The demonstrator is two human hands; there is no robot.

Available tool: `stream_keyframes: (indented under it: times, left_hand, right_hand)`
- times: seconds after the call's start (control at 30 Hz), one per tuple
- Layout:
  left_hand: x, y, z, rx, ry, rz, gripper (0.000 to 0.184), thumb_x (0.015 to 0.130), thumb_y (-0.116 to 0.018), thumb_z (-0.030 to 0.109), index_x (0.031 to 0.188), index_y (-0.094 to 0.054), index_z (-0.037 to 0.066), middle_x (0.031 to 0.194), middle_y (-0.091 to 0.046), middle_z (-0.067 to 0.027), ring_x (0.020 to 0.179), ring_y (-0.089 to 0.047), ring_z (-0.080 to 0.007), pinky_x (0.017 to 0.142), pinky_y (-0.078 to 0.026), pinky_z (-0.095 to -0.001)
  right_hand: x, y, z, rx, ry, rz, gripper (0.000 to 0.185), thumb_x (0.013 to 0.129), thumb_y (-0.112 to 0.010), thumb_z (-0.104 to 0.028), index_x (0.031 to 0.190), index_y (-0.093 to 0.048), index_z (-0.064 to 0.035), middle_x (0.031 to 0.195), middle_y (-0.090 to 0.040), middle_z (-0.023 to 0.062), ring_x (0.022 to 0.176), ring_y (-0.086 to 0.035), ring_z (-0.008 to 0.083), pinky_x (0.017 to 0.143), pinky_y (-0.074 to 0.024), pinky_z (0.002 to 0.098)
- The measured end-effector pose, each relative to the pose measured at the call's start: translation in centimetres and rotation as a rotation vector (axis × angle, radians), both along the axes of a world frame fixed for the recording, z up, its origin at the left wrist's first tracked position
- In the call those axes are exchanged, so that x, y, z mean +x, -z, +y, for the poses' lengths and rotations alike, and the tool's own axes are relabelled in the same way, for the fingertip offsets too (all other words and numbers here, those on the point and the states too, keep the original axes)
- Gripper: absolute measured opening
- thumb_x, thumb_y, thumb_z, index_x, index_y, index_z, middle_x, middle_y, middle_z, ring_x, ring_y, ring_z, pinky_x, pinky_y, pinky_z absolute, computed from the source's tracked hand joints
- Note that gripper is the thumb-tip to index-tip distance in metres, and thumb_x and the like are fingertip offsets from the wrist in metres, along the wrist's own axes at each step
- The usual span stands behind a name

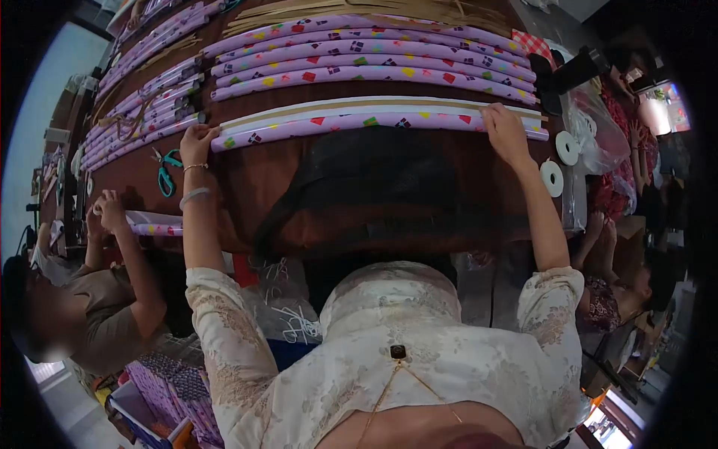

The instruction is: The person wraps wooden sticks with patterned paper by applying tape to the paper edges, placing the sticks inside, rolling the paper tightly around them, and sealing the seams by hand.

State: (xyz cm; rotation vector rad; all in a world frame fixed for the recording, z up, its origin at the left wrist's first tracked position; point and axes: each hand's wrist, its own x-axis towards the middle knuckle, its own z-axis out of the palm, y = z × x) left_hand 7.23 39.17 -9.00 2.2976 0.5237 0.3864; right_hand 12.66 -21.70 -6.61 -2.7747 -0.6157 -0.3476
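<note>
A purple roll of wrapping paper [336,126] with a colorful gift print lies crosswise in front of me. Its white underside shows along the far edge, and a thin brown paper strip [359,108] runs along it. At the roll's left end, my left hand [197,142] is closed in a pinch at the paper's edge; the fingertips are partly hidden. My right hand [506,133] reaches over the roll near its right end, fingers closed on the paper and strip. Teal-handled scissors [167,172] lie just below my left hand.
Several finished-looking rolls [374,73] lie side by side beyond, with more rolls [142,123] at left. Brown strips [359,11] are heaped at the back. Two white tape rolls [552,179] sit at right. A co-worker [97,299] handles another roll at left; other people are at right.
</note>
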Motion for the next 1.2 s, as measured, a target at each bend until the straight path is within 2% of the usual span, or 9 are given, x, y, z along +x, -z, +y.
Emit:
stream_keyframes:
  times: [0.03, 0.27, 0.33, 0.43, 0.53, 0.77, 0.83, 0.93, 1.2]
  left_hand:
    - [0.0, 0.4, 0.2, 0.074, -0.031, 0.03, 0.037, 0.068, -0.075, 0.027, 0.089, -0.06, 0.001, 0.081, -0.068, -0.0069, 0.076, -0.063, -0.0141, 0.069, -0.047, -0.025]
    - [-0.5, -0.2, -0.8, 0.033, -0.027, -0.013, 0.034, 0.068, -0.075, 0.024, 0.087, -0.059, 0.001, 0.082, -0.068, -0.0069, 0.076, -0.063, -0.0131, 0.069, -0.047, -0.0246]
    - [-0.6, 0.0, -0.9, -0.08, -0.003, -0.063, 0.035, 0.068, -0.075, 0.023, 0.088, -0.058, 0.001, 0.082, -0.067, -0.0072, 0.076, -0.063, -0.0131, 0.069, -0.047, -0.0245]
    - [-0.9, -1.1, -1.8, 0.063, -0.042, -0.006, 0.034, 0.069, -0.075, 0.022, 0.089, -0.058, 0.0, 0.082, -0.067, -0.0076, 0.076, -0.063, -0.014, 0.069, -0.047, -0.0245]
    - [-0.5, 0.1, -1.0, -0.041, -0.025, -0.061, 0.034, 0.069, -0.075, 0.021, 0.089, -0.058, 0.0, 0.082, -0.067, -0.0079, 0.075, -0.063, -0.0141, 0.069, -0.048, -0.0247]
    - [-1.1, -0.2, -1.9, 0.005, -0.046, -0.118, 0.035, 0.068, -0.075, 0.023, 0.09, -0.059, 0.001, 0.081, -0.067, -0.0085, 0.074, -0.063, -0.0152, 0.067, -0.049, -0.0264]
    - [-0.8, 0.7, -1.4, -0.044, -0.05, -0.137, 0.034, 0.068, -0.075, 0.023, 0.09, -0.059, 0.001, 0.08, -0.067, -0.0085, 0.073, -0.064, -0.0159, 0.067, -0.049, -0.0267]
    - [-0.5, 2.2, -0.5, -0.105, 0.002, -0.195, 0.037, 0.07, -0.075, 0.025, 0.093, -0.059, 0.001, 0.082, -0.066, -0.0068, 0.076, -0.063, -0.0133, 0.068, -0.049, -0.0263]
    - [-1.4, 0.2, -2.1, -0.034, -0.033, -0.162, 0.035, 0.072, -0.073, 0.025, 0.093, -0.059, 0.001, 0.084, -0.066, -0.0083, 0.077, -0.063, -0.0151, 0.068, -0.049, -0.0266]
  right_hand:
    - [0.2, 0.0, 0.5, 0.001, -0.016, 0.012, 0.031, 0.091, -0.04, -0.023, 0.092, -0.06, 0.0005, 0.093, -0.057, 0.0139, 0.088, -0.053, 0.0333, 0.077, -0.04, 0.041]
    - [0.3, -0.3, 4.6, 0.079, -0.129, 0.09, 0.03, 0.09, -0.042, -0.025, 0.089, -0.061, -0.001, 0.094, -0.057, 0.0112, 0.088, -0.053, 0.0308, 0.079, -0.0391, 0.0398]
    - [0.4, -0.3, 5.8, 0.042, -0.211, 0.05, 0.03, 0.09, -0.042, -0.025, 0.09, -0.061, -0.001, 0.095, -0.057, 0.0109, 0.089, -0.053, 0.0303, 0.079, -0.0389, 0.0393]
    - [0.8, -0.5, 7.3, 0.029, -0.281, 0.081, 0.03, 0.091, -0.042, -0.025, 0.091, -0.061, -0.0012, 0.095, -0.056, 0.0107, 0.088, -0.053, 0.0299, 0.079, -0.039, 0.0391]
    - [1.0, -0.7, 8.4, 0.0, -0.321, 0.076, 0.03, 0.091, -0.042, -0.025, 0.091, -0.06, -0.0013, 0.094, -0.056, 0.0106, 0.087, -0.053, 0.0306, 0.079, -0.0392, 0.0395]
    - [1.2, -2.0, 11.5, 0.012, -0.386, 0.196, 0.031, 0.09, -0.044, -0.027, 0.091, -0.059, -0.0003, 0.093, -0.056, 0.012, 0.086, -0.052, 0.032, 0.077, -0.0402, 0.039]
    - [1.7, -2.0, 11.9, -0.019, -0.413, 0.27, 0.031, 0.091, -0.041, -0.023, 0.101, -0.06, -0.0018, 0.1, -0.054, 0.0128, 0.093, -0.051, 0.0298, 0.081, -0.0397, 0.0361]
    - [2.0, -1.9, 12.6, 0.06, -0.519, 0.23, 0.029, 0.09, -0.043, -0.025, 0.096, -0.058, 0.0001, 0.095, -0.055, 0.0134, 0.089, -0.052, 0.0311, 0.078, -0.0408, 0.0373]
    - [2.7, -2.6, 15.1, 0.033, -0.646, 0.301, 0.03, 0.09, -0.043, -0.023, 0.1, -0.059, -0.0004, 0.099, -0.054, 0.0129, 0.093, -0.051, 0.0293, 0.081, -0.0404, 0.0357]
